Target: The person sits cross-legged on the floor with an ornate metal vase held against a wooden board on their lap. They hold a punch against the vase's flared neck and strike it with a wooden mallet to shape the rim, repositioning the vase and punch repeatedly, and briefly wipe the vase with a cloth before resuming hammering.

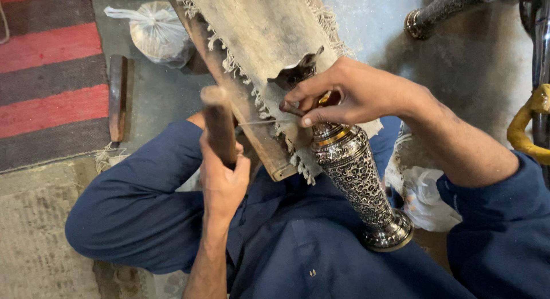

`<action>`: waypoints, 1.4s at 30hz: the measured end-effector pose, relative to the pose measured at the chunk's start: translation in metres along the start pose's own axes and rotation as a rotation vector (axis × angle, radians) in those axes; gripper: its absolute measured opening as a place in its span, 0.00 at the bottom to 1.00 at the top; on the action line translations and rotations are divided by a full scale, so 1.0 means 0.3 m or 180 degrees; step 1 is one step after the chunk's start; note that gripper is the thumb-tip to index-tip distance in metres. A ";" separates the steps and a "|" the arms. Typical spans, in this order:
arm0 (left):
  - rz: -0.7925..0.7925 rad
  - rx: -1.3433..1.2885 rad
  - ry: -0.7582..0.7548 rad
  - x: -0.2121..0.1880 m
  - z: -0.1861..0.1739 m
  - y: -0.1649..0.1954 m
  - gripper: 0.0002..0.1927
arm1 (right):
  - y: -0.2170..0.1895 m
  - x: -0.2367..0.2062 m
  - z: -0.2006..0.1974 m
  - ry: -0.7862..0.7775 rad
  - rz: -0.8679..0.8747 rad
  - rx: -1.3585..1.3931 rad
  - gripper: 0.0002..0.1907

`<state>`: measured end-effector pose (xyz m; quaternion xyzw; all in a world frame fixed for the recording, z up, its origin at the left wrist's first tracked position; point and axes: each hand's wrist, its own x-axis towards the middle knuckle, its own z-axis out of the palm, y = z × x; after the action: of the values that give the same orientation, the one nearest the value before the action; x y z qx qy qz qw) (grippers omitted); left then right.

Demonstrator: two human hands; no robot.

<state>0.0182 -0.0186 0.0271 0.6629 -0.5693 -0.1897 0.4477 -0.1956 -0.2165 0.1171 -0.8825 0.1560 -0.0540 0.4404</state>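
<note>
My right hand (344, 95) pins the engraved metal vase (355, 176) at its neck, fingers clamped, against the cloth-covered board (258, 30). My left hand (220, 173) is fisted around a wooden handle (219, 124). I judge the vase rigid, heavy and slippery; grip the neck.

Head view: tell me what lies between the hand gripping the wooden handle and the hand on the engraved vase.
In the head view, the cloth-covered wooden board slants between the left hand and the right hand on the engraved vase.
</note>
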 end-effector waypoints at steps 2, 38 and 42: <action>-0.0066 0.0652 -0.0269 -0.003 0.006 0.004 0.43 | 0.003 -0.004 -0.001 0.0018 0.0074 -0.0028 0.23; -0.1163 -0.0637 0.0214 -0.040 -0.003 0.005 0.39 | -0.067 0.023 0.018 0.0104 0.0097 -0.0227 0.21; -0.0111 0.0316 -0.0249 -0.046 -0.032 0.002 0.41 | -0.053 0.016 0.017 0.0006 0.0083 -0.0133 0.19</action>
<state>0.0214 -0.0020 0.0291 0.6863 -0.5834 -0.1947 0.3883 -0.1862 -0.2051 0.1263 -0.8894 0.1690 -0.0459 0.4223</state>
